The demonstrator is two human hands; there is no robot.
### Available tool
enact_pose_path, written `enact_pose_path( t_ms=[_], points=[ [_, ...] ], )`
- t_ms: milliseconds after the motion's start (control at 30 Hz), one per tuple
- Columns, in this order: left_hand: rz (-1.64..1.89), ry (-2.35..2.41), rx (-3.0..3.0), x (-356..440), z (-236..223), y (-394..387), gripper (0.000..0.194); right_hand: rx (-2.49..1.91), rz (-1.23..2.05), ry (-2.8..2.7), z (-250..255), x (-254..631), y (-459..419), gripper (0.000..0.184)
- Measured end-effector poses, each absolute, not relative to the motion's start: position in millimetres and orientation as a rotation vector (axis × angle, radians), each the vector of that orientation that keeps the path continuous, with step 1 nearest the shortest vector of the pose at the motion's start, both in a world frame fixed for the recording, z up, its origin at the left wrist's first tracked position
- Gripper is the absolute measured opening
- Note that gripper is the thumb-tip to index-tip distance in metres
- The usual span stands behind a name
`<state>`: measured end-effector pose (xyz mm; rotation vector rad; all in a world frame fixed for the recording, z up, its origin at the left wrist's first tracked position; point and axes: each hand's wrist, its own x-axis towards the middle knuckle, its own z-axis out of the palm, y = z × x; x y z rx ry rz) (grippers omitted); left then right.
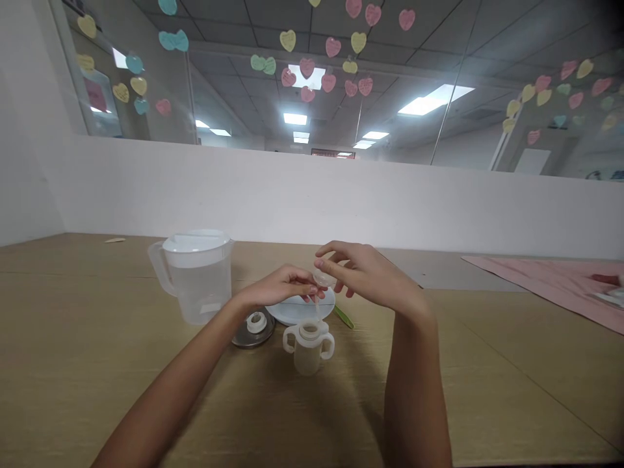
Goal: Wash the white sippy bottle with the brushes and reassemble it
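Observation:
A baby bottle (308, 361) with two side handles stands upright on the table, its mouth uncovered. Just above and behind it, the fingers of my left hand (285, 286) are closed at the tips, with a thin pale straw-like piece (317, 307) hanging below them toward the bottle's mouth. My right hand (363, 270) curls its fingers around a clear rounded cap (324, 275), close beside the left fingertips. Fingers partly hide both small parts. Left of the bottle, a white ring collar (256, 322) lies on a round metal lid (247, 339).
A lidded clear pitcher (202, 286) stands at the left. Behind the bottle lies a white plate (287, 315), with a green handle-like item (344, 317) beside it. A pink cloth (541, 283) spreads at the right, where another person's hand (607, 279) shows at the edge.

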<state>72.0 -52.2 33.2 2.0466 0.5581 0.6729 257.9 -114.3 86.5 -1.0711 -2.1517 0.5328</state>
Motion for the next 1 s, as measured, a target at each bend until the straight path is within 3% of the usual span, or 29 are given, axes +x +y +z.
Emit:
enact_pose_path(
  t_ms=[400,733,833,1000],
  points=[
    [0.621,0.614,2.059,63,41,-55,0.025,-1.21,0.416,-2.182,86,256,-111,0.037],
    [0.211,0.83,2.421,59,31,-52,0.018,-1.227,0.389,-2.289,76,246,-96,0.039],
    [0.274,1.192,2.527,49,26,-43,0.023,-1.228,0.405,-2.295,76,247,-96,0.04],
    [0.014,1.845,2.36,27,7,-21,0.006,-1.205,0.443,-2.297,77,248,-96,0.038]
  ],
)
